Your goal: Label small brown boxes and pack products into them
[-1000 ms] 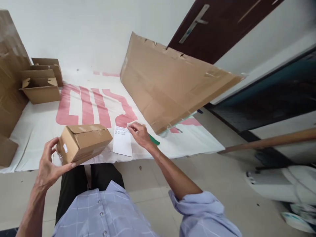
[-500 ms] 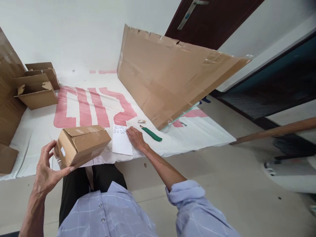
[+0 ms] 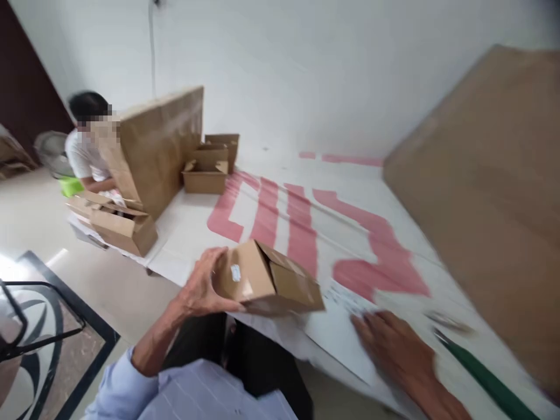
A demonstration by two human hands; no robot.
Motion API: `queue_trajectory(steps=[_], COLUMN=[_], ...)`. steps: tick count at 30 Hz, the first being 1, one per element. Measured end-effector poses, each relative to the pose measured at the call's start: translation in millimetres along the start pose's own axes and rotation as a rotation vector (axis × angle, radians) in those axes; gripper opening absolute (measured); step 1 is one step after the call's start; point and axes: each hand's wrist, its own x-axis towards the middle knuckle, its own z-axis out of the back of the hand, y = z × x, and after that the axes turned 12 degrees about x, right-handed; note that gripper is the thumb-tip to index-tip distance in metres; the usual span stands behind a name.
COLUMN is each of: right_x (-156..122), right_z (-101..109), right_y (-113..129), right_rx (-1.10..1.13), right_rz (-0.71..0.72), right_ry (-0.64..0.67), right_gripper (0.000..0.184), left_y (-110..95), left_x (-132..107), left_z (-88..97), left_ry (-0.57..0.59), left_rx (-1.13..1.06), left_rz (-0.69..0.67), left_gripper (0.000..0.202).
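Note:
My left hand [image 3: 201,289] grips the near left end of a small cardboard box [image 3: 284,286], thumb below and fingers behind. The box is tilted at the table's front edge; its top flap stands slightly ajar, and a small white label is on the end face. My right hand [image 3: 394,344] lies palm down on the right side of a white sheet of paper [image 3: 336,332], fingers loosely bent and somewhat blurred. Small drawn marks show along the sheet's top. Right of that hand lies a green utility knife [image 3: 485,373], beside a small blurred item [image 3: 450,321].
A large cardboard panel [image 3: 481,192] stands along the right. Two open boxes [image 3: 205,178] sit at the back left, next to a tall carton [image 3: 166,146]. Another box [image 3: 126,227] is at the table's left end. Behind the carton a person [image 3: 83,151] sits.
The view has swung left, bringing the person and the far end of the table into sight. The box's top flap now shows a wider gap. Both hands keep their places on box and paper.

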Motion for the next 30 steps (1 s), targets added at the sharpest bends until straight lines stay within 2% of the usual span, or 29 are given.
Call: queue_trajectory(steps=[2, 4, 6, 7, 9, 10, 12, 15, 17, 21, 30], right_x=[-3.7, -0.5, 9.1, 15.7, 31.2, 39.4, 55.9, 78.0, 89.1, 102.1, 113.0], right_z=[1.6, 9.3, 22.1, 30.0, 47.8, 57.2, 74.6, 90.7, 93.6, 94.2, 97.7], right_y=[0.1, 7.4, 25.9, 40.5, 81.0, 105.8, 158.5, 224.2, 247.9, 257.7, 260.4], right_rx=[-0.104, -0.182, -0.222, -0.21, -0.107, -0.019, 0.136, 0.151, 0.086, -0.054, -0.163], right_rz=[-0.107, -0.159, -0.176, -0.15, -0.006, 0.108, 0.348, 0.648, 0.762, 0.786, 0.729], right_ry=[0.095, 0.167, 0.152, 0.102, -0.045, -0.119, -0.183, -0.063, 0.099, 0.349, 0.529], right_gripper=[0.03, 0.031, 0.032, 0.032, 0.031, 0.028, 0.018, 0.011, 0.014, 0.015, 0.012], left_y=[-4.2, -5.5, -8.0, -10.3, -16.2, -19.5, -25.8, -34.2, -39.2, -47.8, -61.4], left_x=[2.9, 8.3, 12.2, 13.2, 14.1, 14.4, 15.5, 17.9, 19.4, 21.7, 28.3], left_z=[5.4, 5.7, 2.2, 0.0, -4.1, -5.7, -8.1, -10.9, -13.0, -16.5, -18.4], left_ry=[-0.026, -0.042, -0.045, -0.046, -0.048, -0.051, -0.051, -0.031, -0.02, -0.021, 0.02], left_rx=[0.002, 0.008, 0.017, 0.024, 0.039, 0.047, 0.067, 0.094, 0.11, 0.14, 0.177], left_rz=[-0.044, -0.08, -0.096, -0.098, -0.099, -0.1, -0.103, -0.103, -0.101, -0.085, -0.091], left_gripper=[0.119, 0.117, 0.117, 0.118, 0.119, 0.12, 0.121, 0.122, 0.122, 0.116, 0.111])
